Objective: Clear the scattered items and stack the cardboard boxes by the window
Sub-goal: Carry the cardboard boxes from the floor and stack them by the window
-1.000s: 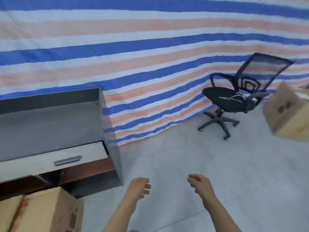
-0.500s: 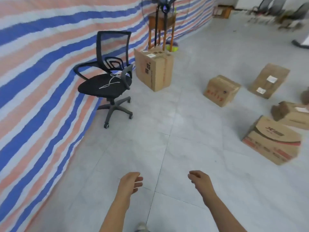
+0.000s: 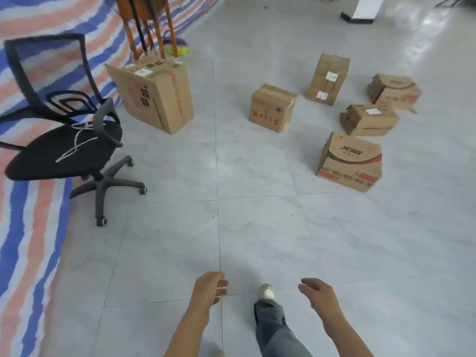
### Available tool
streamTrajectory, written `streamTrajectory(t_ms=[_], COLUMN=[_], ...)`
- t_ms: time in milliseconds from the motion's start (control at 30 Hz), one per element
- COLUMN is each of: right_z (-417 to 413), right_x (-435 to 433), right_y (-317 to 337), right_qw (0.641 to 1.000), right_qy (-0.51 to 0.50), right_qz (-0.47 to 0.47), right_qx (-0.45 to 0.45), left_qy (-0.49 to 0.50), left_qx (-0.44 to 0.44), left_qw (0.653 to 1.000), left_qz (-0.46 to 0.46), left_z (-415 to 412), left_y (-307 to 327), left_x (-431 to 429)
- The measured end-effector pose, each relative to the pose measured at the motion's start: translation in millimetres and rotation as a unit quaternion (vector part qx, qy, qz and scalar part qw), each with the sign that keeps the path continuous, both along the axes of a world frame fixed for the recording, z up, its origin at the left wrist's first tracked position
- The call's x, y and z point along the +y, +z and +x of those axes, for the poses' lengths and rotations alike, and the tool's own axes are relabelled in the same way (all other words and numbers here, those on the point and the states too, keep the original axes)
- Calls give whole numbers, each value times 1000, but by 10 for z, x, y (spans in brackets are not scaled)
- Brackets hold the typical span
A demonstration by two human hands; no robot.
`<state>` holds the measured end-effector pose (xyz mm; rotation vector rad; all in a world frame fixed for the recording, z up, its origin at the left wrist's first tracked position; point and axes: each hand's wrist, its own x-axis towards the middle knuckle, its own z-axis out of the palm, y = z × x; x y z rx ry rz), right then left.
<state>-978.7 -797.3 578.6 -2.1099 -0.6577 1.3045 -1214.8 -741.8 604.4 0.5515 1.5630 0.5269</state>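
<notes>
Six cardboard boxes stand scattered on the grey tiled floor (image 3: 244, 240), all well apart from both hands.

- The large box (image 3: 154, 96) stands upright near the striped tarp (image 3: 31, 228). Its side print is blurred and cannot be read.
- The small box with red print (image 3: 271, 108) sits near mid-floor.
- The tall box (image 3: 327, 78) carries two white labels, illegible.
- The far right box (image 3: 394, 90) and the crumpled box (image 3: 368, 119) are smeared by motion blur.
- The red-banded box (image 3: 351, 161) is the nearest of the right-hand group.

The left hand (image 3: 210, 287) and right hand (image 3: 318, 292) hang low in the view, fingers loosely curled, holding nothing. A shoe (image 3: 266, 292) shows between them.

The office chair (image 3: 64, 143) is cut off at the left edge. The wooden stand (image 3: 149, 29) behind the large box is cut off at the top. A yellow-green object (image 3: 177, 49) beside its legs cannot be identified.
</notes>
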Motion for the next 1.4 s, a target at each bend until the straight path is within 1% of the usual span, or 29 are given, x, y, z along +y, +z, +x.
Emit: streamTrajectory(t_ms=[133, 300, 400, 467, 533, 633, 733, 833, 933, 1033, 1100, 1200, 1300, 1400], right_z=[201, 696, 873, 902, 844, 716, 566, 339, 99, -144, -322, -536, -714, -928], right_x=[590, 1816, 2401, 2700, 2943, 3350, 3963, 4679, 5387, 6075, 6467, 6865, 7272, 7881], right_y=[-64, 55, 157, 134, 41, -86, -147, -131, -10, 136, 175, 143, 2, -109], right_qw=[1000, 997, 994, 994, 995, 993, 993, 992, 991, 992, 990, 986, 980, 972], right_qy=[10, 10, 24, 30, 58, 95, 100, 114, 110, 100, 125, 161, 200, 234], right_qz=[7, 78, 108, 106, 81, 47, 39, 39, 51, 67, 67, 44, 2, -29], right_qx=[14, 11, 11, 22, 32, 47, 51, 48, 54, 42, 29, 15, 12, 20], left_qy=[-12, 11, 3, -9, -14, 24, 92, 127, 147, 164, 179, 169, 154, 158], left_qx=[21, 40, 47, 52, 67, 66, 61, 59, 48, 48, 49, 40, 27, 37], left_qw=[1000, 997, 995, 994, 995, 997, 994, 990, 987, 983, 980, 984, 988, 985], left_qz=[18, 67, 92, 96, 74, 26, -4, 17, 39, 73, 76, 42, -10, -53], left_z=[214, 593, 835, 955, 978, 861, 599, 249, -73, -363, -517, -608, -628, -774], left_y=[-4, 57, 151, 151, 84, -63, -157, -192, -80, 72, 95, 13, -161, -284], left_x=[598, 1563, 2016, 2242, 2435, 2758, 3272, 3985, 4766, 5485, 5874, 6224, 6464, 6878])
